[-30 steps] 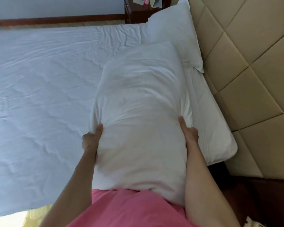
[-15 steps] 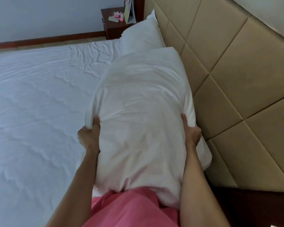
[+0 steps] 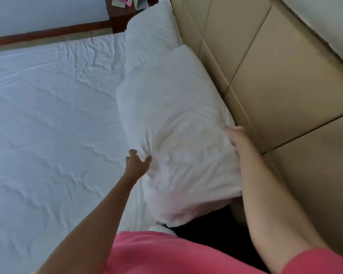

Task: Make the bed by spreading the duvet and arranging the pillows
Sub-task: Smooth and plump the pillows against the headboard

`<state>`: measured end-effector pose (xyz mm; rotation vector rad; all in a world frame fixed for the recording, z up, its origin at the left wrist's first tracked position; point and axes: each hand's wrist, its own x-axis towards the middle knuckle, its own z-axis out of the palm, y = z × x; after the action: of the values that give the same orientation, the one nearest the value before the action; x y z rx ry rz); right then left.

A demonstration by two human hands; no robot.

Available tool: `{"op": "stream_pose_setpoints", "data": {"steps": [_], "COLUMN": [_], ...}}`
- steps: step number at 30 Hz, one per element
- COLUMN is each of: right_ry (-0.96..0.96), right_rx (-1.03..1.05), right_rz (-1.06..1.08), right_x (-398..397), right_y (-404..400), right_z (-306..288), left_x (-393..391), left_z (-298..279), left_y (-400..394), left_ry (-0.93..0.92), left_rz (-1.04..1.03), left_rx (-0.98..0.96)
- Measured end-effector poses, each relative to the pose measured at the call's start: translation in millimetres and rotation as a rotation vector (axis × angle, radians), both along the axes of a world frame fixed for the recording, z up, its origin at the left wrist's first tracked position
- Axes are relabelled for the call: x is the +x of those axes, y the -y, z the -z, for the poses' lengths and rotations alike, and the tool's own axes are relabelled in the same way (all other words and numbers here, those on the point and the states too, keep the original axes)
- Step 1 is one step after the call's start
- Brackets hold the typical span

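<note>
A white pillow lies at the head of the bed beside the beige padded headboard. My left hand is at its left edge with fingers spread, only the thumb touching the fabric. My right hand holds the pillow's right edge next to the headboard; it is blurred. A second white pillow lies further along the headboard, its near end tucked under the first. A wrinkled white sheet covers the mattress. No duvet is in view.
A dark wooden nightstand with pink and pale items stands beyond the far pillow. A wooden skirting runs along the far wall. A dark gap lies between the bed corner and the headboard.
The pillow, held upright against my chest before, has gone down onto the bed by the headboard. My left hand has let go and spread its fingers.
</note>
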<state>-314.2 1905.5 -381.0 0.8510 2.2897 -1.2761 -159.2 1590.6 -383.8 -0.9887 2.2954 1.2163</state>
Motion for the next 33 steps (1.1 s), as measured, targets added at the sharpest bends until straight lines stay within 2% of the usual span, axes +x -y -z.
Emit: {"op": "stream_pose_setpoints", "data": {"steps": [5, 12, 16, 24, 33], "right_ry": [0.099, 0.226, 0.266, 0.270, 0.191], "right_rx": [0.058, 0.241, 0.320, 0.323, 0.288], "right_rz": [-0.152, -0.470, -0.519, -0.541, -0.414], "right_x": [38.6, 52.8, 59.6, 66.8, 52.1], "right_y": [29.9, 27.3, 17.7, 9.9, 26.7], "right_z": [9.3, 29.8, 36.2, 39.1, -1.9], "left_x": [-13.0, -32.2, -48.6, -60.0, -67.1], "left_z": [-5.4, -10.4, -15.8, -25.7, -35.2], "left_y": [-27.0, -50.2, -53.7, -44.4, -21.8], "left_ry": [-0.068, 0.035, 0.017, 0.008, -0.028], "left_rz": [0.327, 0.629, 0.633, 0.651, 0.637], "left_rx": [-0.056, -0.080, -0.124, -0.171, -0.254]}}
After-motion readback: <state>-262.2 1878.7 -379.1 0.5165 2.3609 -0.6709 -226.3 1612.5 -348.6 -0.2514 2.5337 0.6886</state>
